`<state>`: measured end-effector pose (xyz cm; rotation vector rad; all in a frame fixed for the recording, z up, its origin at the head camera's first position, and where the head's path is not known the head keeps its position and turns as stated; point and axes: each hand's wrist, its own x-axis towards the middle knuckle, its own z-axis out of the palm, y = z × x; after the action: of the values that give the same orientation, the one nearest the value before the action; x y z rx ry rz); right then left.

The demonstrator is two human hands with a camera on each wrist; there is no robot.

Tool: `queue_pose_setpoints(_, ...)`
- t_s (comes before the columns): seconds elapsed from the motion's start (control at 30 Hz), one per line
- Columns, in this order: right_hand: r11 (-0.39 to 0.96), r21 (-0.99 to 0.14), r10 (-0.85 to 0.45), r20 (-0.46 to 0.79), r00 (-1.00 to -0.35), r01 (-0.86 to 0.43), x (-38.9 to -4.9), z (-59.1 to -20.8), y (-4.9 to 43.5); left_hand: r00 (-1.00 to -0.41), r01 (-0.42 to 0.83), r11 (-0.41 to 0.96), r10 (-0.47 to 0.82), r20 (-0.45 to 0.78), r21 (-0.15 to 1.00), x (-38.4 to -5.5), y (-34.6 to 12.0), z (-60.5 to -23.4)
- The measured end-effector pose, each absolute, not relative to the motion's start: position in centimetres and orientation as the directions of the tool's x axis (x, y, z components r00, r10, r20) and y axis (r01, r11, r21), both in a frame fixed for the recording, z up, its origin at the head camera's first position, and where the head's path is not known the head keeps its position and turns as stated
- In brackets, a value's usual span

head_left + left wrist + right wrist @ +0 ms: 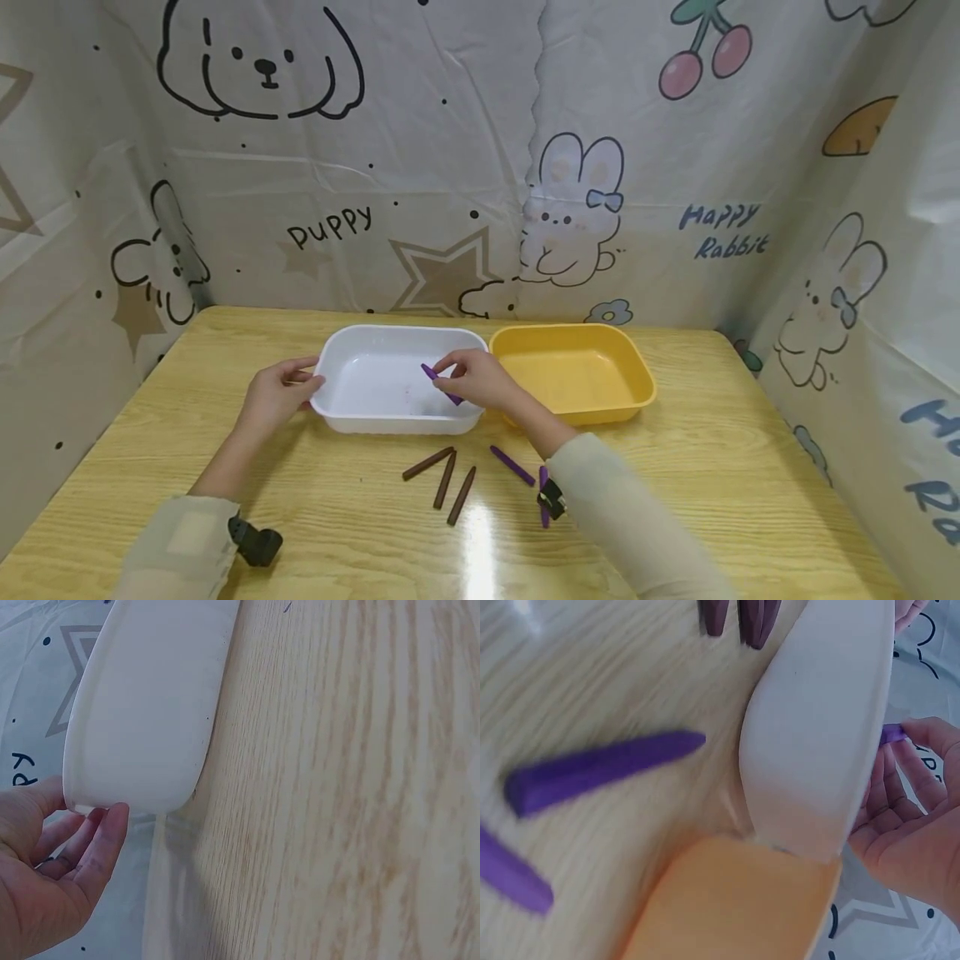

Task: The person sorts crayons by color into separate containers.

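In the head view, my right hand (477, 377) pinches a purple crayon (428, 372) over the right side of the white basin (399, 424). The right wrist view shows only a short piece of that crayon (892, 733) between thumb and finger; the basin's wall hides the rest. My left hand (274, 392) holds the basin's left end, with the thumb by the rim and fingertips against the outer wall (150, 712). Faint purple marks show on the basin's floor.
A yellow basin (640, 402) touches the white one on its right. Three brown crayons (444, 480) lie on the wooden table (337, 533) in front. Two more purple crayons (512, 466) lie farther right, one partly behind the right wrist camera. A printed curtain (450, 167) encloses the table's back and sides.
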<state>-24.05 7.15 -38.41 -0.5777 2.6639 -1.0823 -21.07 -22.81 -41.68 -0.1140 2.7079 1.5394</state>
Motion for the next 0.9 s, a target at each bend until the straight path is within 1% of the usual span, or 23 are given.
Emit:
queue_pose_setpoints(0.13,0.64,-0.726,-0.429,-0.067,-0.901,-0.252,-24.4,-39.1,6.3,-0.997,-0.079,0.506,-0.052,-0.061,0.859,-21.0,-22.8,-41.6)
queue_pose_setpoints(0.5,0.729,-0.652,-0.381,-0.132,-0.915,-0.209,-24.8,-40.3,3.8,-0.996,-0.086,0.494,-0.052,-0.069,0.865,-21.0,-22.7,-41.6)
queue_pose_setpoints(0.8,0.748,-0.636,-0.376,-0.169,-0.911,-0.191,-25.1,-40.8,2.9,-0.996,-0.086,0.484,-0.05,-0.071,0.871,-20.9,-22.7,-41.4)
queue_pose_setpoints(0.9,0.766,-0.61,-0.378,-0.172,-0.91,-0.203,-25.1,-41.0,2.7,-0.997,-0.083,0.484,-0.047,-0.069,0.871,-20.9,-22.6,-41.3)
